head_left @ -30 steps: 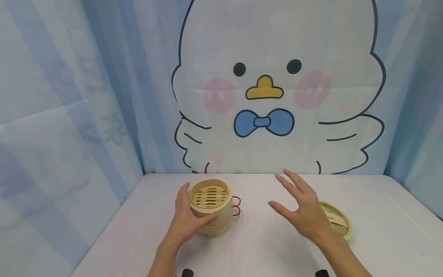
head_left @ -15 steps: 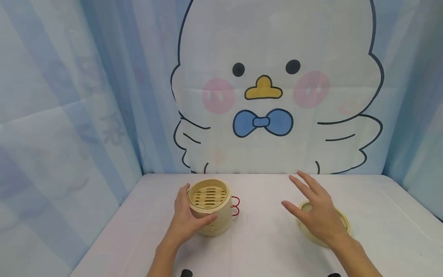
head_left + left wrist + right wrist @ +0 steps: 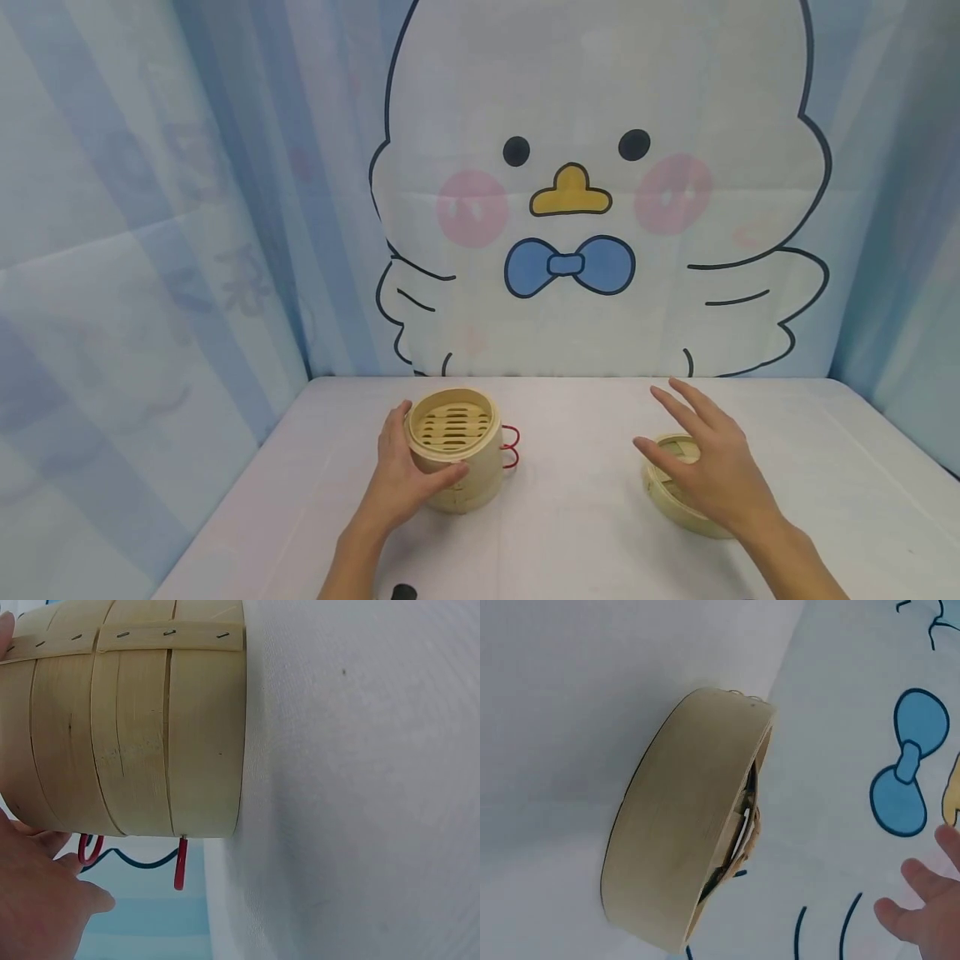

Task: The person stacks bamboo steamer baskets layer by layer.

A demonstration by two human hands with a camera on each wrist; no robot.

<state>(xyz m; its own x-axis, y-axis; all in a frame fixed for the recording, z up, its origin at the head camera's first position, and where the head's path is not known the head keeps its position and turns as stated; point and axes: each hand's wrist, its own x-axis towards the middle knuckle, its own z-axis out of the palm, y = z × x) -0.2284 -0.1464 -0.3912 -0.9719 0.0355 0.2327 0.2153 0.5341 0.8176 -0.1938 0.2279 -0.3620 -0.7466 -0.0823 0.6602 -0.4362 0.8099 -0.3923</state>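
Note:
A round, stacked bamboo steamer point(image 3: 461, 454) stands upright left of the middle of the table, its slatted inside showing at the top and two red loops on its right side. My left hand point(image 3: 405, 479) grips it near the top, thumb across the front and fingers round the far left side. The left wrist view shows the stapled bamboo wall of the steamer point(image 3: 135, 735) close up. Over a bamboo steamer lid point(image 3: 678, 504) at the right, my right hand point(image 3: 716, 467) hovers with spread fingers, hiding part of it. The right wrist view has this lid point(image 3: 682, 817) apart from the fingertips.
A white-covered table point(image 3: 570, 500) bears both bamboo pieces. Behind it hangs a curtain point(image 3: 577, 317) printed with a bird in a blue bow tie. Blue-and-white curtains point(image 3: 150, 292) close off the sides. A small black object point(image 3: 403, 592) shows at the bottom edge.
My right hand has moved to the right and slightly lower, uncovering more of the lid's left side. The left hand and the stacked steamer have kept their place.

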